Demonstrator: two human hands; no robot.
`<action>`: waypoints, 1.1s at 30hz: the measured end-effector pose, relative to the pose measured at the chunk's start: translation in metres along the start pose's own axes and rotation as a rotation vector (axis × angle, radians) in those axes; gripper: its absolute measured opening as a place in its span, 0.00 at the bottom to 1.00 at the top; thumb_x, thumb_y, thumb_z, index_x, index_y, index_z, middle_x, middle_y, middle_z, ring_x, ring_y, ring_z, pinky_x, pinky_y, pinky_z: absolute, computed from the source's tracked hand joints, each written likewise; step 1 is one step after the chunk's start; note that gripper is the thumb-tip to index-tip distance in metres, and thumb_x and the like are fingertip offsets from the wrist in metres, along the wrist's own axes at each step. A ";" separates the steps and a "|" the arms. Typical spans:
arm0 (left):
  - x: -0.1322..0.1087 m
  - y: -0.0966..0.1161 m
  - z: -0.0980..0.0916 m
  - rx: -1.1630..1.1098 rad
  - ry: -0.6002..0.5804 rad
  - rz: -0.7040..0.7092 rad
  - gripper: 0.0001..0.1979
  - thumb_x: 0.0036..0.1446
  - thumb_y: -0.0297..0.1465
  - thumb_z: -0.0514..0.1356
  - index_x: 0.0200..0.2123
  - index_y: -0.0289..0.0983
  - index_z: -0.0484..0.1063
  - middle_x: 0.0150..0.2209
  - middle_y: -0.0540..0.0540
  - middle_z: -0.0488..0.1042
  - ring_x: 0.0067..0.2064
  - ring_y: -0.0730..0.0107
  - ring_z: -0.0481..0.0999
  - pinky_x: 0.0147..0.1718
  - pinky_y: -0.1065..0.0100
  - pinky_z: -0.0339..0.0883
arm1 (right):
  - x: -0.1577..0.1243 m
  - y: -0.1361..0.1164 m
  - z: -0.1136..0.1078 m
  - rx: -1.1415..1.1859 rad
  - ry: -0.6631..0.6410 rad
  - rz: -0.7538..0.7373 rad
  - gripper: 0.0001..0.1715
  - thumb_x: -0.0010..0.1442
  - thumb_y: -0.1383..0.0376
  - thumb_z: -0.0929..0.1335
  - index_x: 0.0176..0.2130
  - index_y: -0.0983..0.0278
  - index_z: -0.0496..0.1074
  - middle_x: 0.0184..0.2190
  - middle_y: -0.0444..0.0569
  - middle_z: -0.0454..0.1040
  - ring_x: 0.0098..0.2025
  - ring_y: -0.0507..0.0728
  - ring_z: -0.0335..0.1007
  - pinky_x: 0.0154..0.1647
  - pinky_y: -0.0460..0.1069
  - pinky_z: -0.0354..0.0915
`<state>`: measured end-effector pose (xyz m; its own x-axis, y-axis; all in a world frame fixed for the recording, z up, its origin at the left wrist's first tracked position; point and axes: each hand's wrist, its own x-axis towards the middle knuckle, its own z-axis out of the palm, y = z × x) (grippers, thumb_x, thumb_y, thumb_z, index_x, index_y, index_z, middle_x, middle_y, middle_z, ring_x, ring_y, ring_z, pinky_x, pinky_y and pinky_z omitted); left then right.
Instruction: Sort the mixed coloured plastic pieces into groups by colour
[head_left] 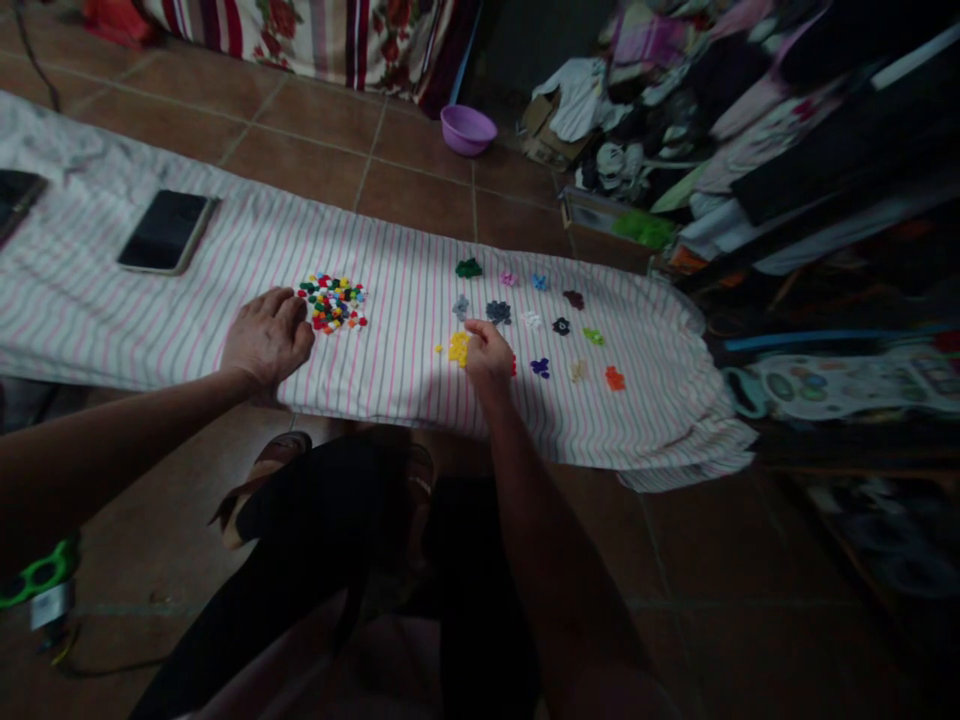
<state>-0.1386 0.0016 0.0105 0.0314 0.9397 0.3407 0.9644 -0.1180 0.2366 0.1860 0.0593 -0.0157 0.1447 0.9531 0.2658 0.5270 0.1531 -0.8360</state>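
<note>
A mixed pile of tiny coloured pieces point(334, 303) lies on the striped cloth. At its left edge rests my left hand point(266, 338), fingers curled and closed; whatever they hold, if anything, is hidden. My right hand point(489, 358) is closed over the cloth beside a yellow group point(458, 348), with its contents out of sight. It partly covers some red pieces point(514, 366). Around it sit small single-colour groups, among them dark grey point(498, 312), light grey point(461, 307), green point(469, 268), white point(532, 319), purple point(540, 368) and orange point(615, 378).
A phone point(166, 232) lies on the cloth at the left, and another dark device point(16, 200) is at the far edge. Beyond the narrow covered surface, a purple basin point(468, 130) stands on the tiled floor. Clothes and clutter point(660, 110) fill the right side.
</note>
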 end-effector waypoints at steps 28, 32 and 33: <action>0.000 0.000 0.001 -0.009 0.013 0.007 0.18 0.57 0.36 0.48 0.47 0.37 0.68 0.55 0.36 0.69 0.59 0.48 0.66 0.57 0.48 0.59 | -0.011 -0.020 0.017 -0.282 -0.082 -0.349 0.08 0.62 0.64 0.65 0.32 0.61 0.73 0.34 0.49 0.75 0.44 0.58 0.68 0.52 0.54 0.60; 0.000 0.000 0.001 0.001 0.018 0.009 0.18 0.57 0.36 0.48 0.47 0.38 0.68 0.55 0.37 0.69 0.58 0.50 0.66 0.57 0.49 0.60 | -0.011 -0.018 0.018 -0.313 -0.100 -0.356 0.10 0.61 0.69 0.63 0.36 0.61 0.74 0.37 0.50 0.76 0.46 0.59 0.67 0.53 0.55 0.60; 0.000 0.000 0.002 0.004 0.021 0.009 0.18 0.57 0.36 0.49 0.48 0.38 0.67 0.54 0.38 0.70 0.58 0.50 0.67 0.56 0.49 0.60 | -0.011 -0.018 0.018 -0.314 -0.097 -0.353 0.13 0.61 0.70 0.62 0.37 0.61 0.75 0.38 0.50 0.76 0.45 0.59 0.68 0.52 0.55 0.61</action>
<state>-0.1384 0.0025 0.0092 0.0344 0.9317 0.3616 0.9652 -0.1248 0.2297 0.1602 0.0508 -0.0123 -0.1594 0.8791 0.4491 0.7591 0.4000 -0.5136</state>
